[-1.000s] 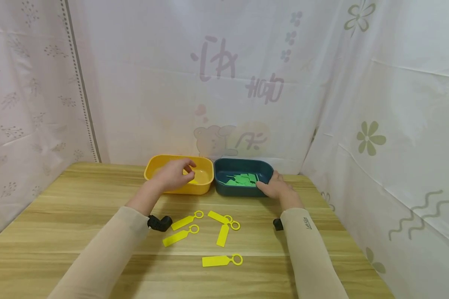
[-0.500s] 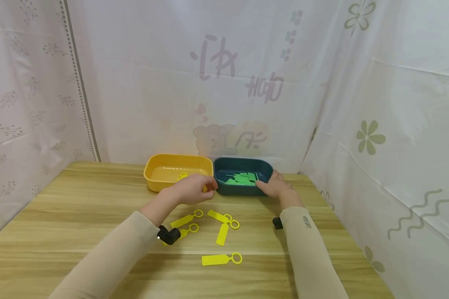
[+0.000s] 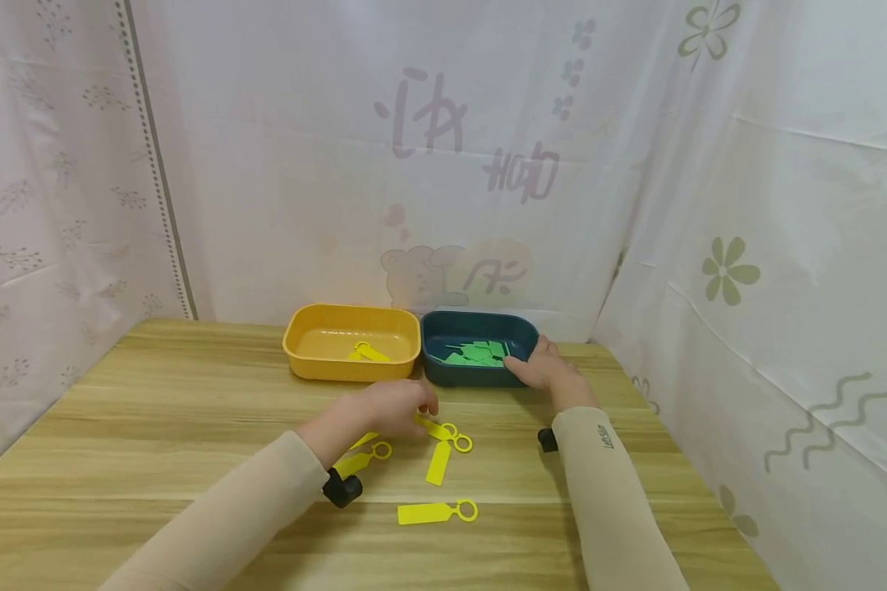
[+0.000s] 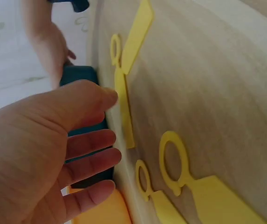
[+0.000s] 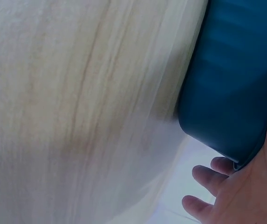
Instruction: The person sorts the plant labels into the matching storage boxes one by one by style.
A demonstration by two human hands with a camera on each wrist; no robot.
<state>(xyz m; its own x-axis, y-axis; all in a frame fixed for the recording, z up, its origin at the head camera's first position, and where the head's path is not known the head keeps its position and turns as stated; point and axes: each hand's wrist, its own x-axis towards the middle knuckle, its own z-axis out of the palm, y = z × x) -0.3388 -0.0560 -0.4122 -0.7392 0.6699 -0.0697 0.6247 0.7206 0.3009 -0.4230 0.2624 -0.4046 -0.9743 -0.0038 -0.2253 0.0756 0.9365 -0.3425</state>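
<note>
My left hand [image 3: 393, 408] hovers over the table with its fingers loosely bent, and nothing shows in its grasp. In the left wrist view, its thumb tip is beside a yellow tag [image 4: 125, 109] with a ring end; I cannot tell whether they touch. Another yellow tag [image 3: 438, 464] lies against that one, and two more, partly hidden by my left arm, lie to the left. Nearer the front is a single yellow tag [image 3: 425, 514]. My right hand [image 3: 547, 367] holds the right front corner of a dark teal bin [image 3: 480, 377], thumb over the rim.
A yellow-orange bin [image 3: 340, 372] stands left of the teal bin, with yellow tags [image 3: 372, 353] inside. Flat green pieces [image 3: 476, 354] lie in the teal bin. A patterned white curtain [image 3: 303, 164] hangs behind the wooden table [image 3: 155, 427]. Black wrist mounts show on both arms.
My left hand has come from above the yellow-orange bin, moving right and towards me, down to the tags. The yellow tags in that bin are now uncovered. My right hand stays at the teal bin.
</note>
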